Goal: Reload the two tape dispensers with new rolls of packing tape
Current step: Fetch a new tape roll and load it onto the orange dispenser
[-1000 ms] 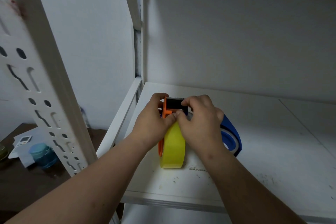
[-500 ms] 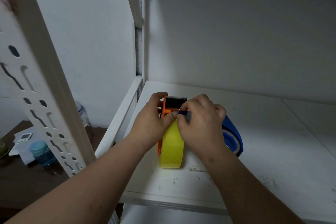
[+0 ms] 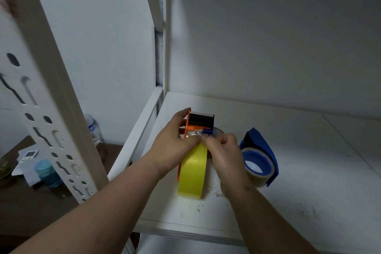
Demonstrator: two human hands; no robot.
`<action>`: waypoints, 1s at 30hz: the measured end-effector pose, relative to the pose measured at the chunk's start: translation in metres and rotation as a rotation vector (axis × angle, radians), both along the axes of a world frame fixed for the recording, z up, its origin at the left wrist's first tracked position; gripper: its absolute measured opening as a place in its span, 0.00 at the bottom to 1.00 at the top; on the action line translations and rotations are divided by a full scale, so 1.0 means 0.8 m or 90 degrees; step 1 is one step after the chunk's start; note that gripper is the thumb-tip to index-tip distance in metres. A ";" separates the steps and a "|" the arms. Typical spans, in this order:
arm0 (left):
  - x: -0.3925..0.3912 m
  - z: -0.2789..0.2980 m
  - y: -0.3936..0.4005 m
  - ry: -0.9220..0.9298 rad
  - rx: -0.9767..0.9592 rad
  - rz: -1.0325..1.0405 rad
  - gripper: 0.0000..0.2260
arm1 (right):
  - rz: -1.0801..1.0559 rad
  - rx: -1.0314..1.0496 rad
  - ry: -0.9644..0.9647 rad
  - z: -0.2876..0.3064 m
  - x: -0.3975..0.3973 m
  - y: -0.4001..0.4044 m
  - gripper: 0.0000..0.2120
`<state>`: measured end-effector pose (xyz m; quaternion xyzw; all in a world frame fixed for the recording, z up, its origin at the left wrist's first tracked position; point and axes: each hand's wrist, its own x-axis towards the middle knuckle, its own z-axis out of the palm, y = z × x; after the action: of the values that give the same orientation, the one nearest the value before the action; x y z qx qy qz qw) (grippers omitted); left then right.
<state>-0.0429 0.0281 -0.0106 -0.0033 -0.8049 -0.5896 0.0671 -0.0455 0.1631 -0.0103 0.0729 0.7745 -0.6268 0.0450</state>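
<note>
An orange tape dispenser (image 3: 196, 122) with a black roller stands upright on the white shelf (image 3: 288, 171), loaded with a yellow tape roll (image 3: 192, 173). My left hand (image 3: 175, 140) grips the dispenser's orange side, thumb on the roll's top. My right hand (image 3: 223, 150) pinches the tape's loose end at the top of the roll, just below the roller. To the right lies a blue tape dispenser (image 3: 260, 156) holding a clear roll on a blue hub.
A white perforated shelf upright (image 3: 47, 97) rises at the left. Beyond it, a dark table (image 3: 31, 202) holds a blue jar (image 3: 46, 172), a remote on papers (image 3: 28, 155) and a water bottle (image 3: 93, 130). Debris specks dot the shelf's front.
My right hand has drawn back toward me off the dispenser's head, uncovering the black roller and the blue dispenser. The left hand keeps its grip.
</note>
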 end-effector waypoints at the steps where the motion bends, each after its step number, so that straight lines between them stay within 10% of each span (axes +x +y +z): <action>1: 0.001 -0.001 0.000 0.005 -0.005 0.001 0.28 | 0.004 -0.036 -0.025 -0.003 0.002 0.000 0.12; 24: 0.001 -0.003 0.003 0.041 -0.045 0.027 0.34 | -0.131 -0.205 0.074 -0.012 0.004 -0.022 0.08; 30: 0.006 0.002 0.001 0.146 -0.242 0.044 0.22 | -0.119 -0.241 0.086 -0.019 0.007 -0.026 0.05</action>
<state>-0.0383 0.0291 -0.0088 -0.0554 -0.8882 -0.4208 0.1761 -0.0398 0.1421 -0.0252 0.0926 0.6343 -0.7658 -0.0523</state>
